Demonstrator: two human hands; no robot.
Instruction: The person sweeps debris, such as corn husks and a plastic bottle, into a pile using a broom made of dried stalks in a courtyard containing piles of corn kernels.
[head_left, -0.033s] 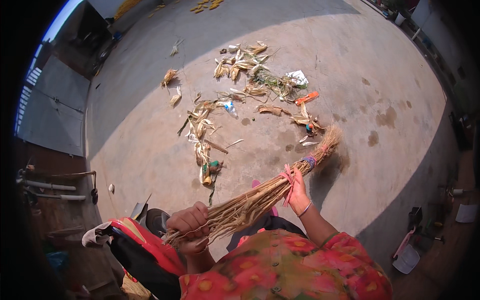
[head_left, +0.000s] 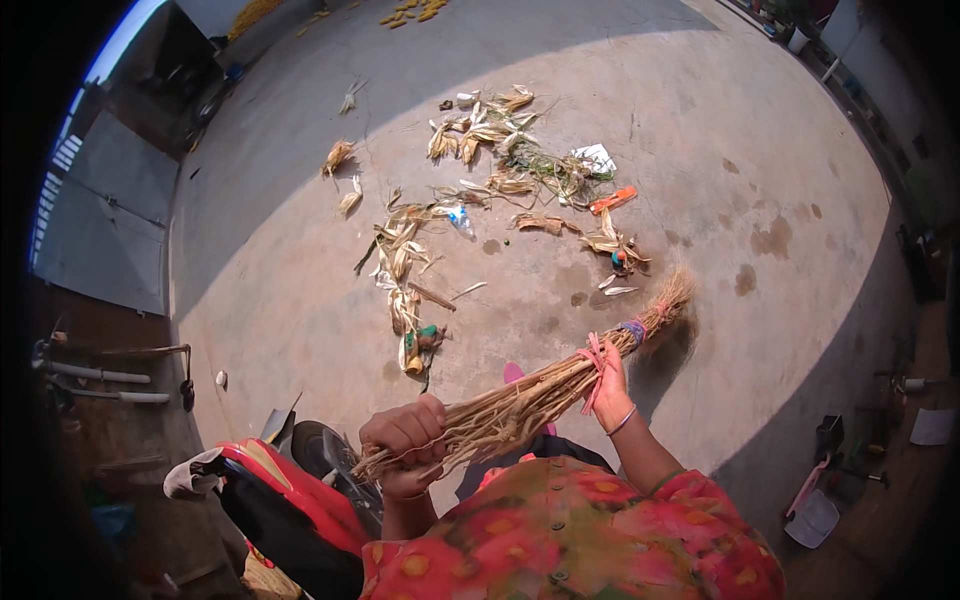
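Note:
Across my body I hold a broom (head_left: 540, 395) of bundled dry stalks, tied with pink strips and a purple band. My left hand (head_left: 408, 440) is closed in a fist round its thin, loose stalk ends. Farther up the bundle, by the pink ties, my right hand (head_left: 610, 385) grips it, with a bangle on the wrist. The bushy tip points to the far right, over the concrete floor. Beyond the broom lie scattered corn husks (head_left: 400, 250), a clear plastic bottle (head_left: 460, 220), a bright orange object (head_left: 613, 199) and a crumpled white sheet (head_left: 595, 158).
A red motorbike (head_left: 290, 490) stands close at my left. Farther left are a grey metal gate (head_left: 105, 215) and white pipes (head_left: 110, 385). Yellow corn cobs (head_left: 415, 12) lie at the far end. At right, a dustpan (head_left: 812, 515) rests near the wall.
Both hands have shifted a little to the right with the broom, still gripping it. Its bushy tip has also moved slightly right and nearer to me.

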